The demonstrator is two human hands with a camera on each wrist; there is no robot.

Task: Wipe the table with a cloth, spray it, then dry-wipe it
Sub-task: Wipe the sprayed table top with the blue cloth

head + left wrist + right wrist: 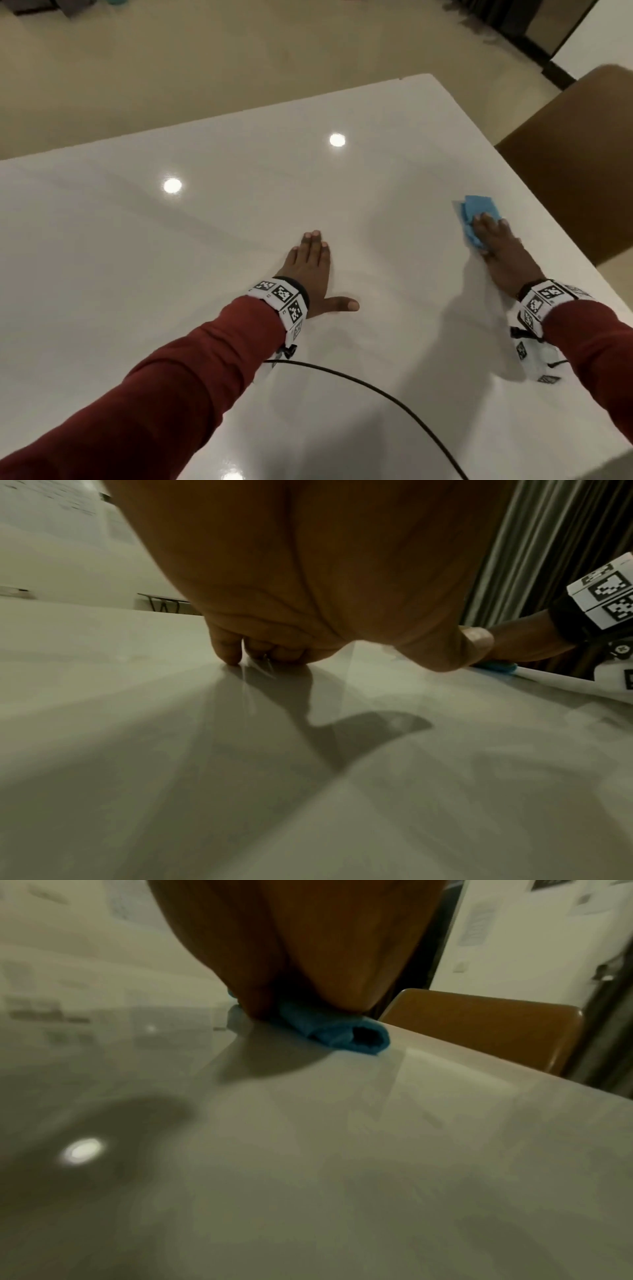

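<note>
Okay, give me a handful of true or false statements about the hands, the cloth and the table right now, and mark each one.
1. The right hand presses a folded blue cloth onto the glossy white table. True.
2. The left hand holds a spray bottle. False: it lies flat on the table, holding nothing.
3. A brown chair stands beside the table's right edge. True.
4. The cloth sits in the middle of the table. False: it is near the right edge.
5. A black cable runs over the table. True.
</note>
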